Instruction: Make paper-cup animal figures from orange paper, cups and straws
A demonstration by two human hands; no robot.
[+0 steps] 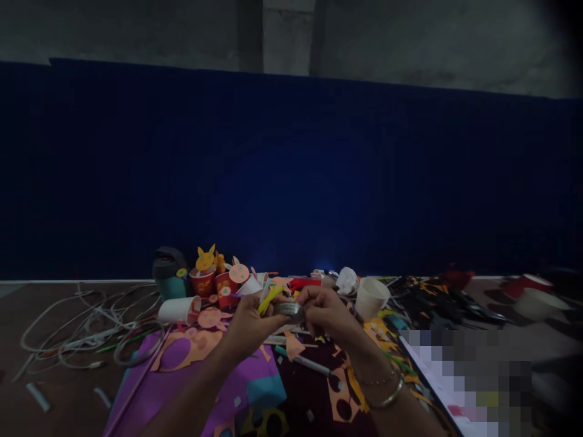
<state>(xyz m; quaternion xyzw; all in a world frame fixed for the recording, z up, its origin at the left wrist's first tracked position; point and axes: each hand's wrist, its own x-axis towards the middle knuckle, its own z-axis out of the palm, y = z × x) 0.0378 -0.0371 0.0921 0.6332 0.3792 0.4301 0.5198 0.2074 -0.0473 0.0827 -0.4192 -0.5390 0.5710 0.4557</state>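
My left hand [248, 325] is closed around a shiny clear roll of tape [288, 309], with yellow strips [272, 297] sticking up between its fingers. At the roll's right edge, the curled fingers of my right hand [328, 312] pinch the tape; their tips are partly hidden. Beneath both hands lie a purple sheet [182, 394], a peach sheet with cut-out holes [200, 349] and a marker-like stick [312, 365].
Red cups with paper animal faces [203, 282] stand at the back beside a teal bottle [168, 279]. A white cup [182, 309] lies on its side near tangled white cables [86, 328]. Another white cup [371, 297] stands right of my hands, with scraps around it.
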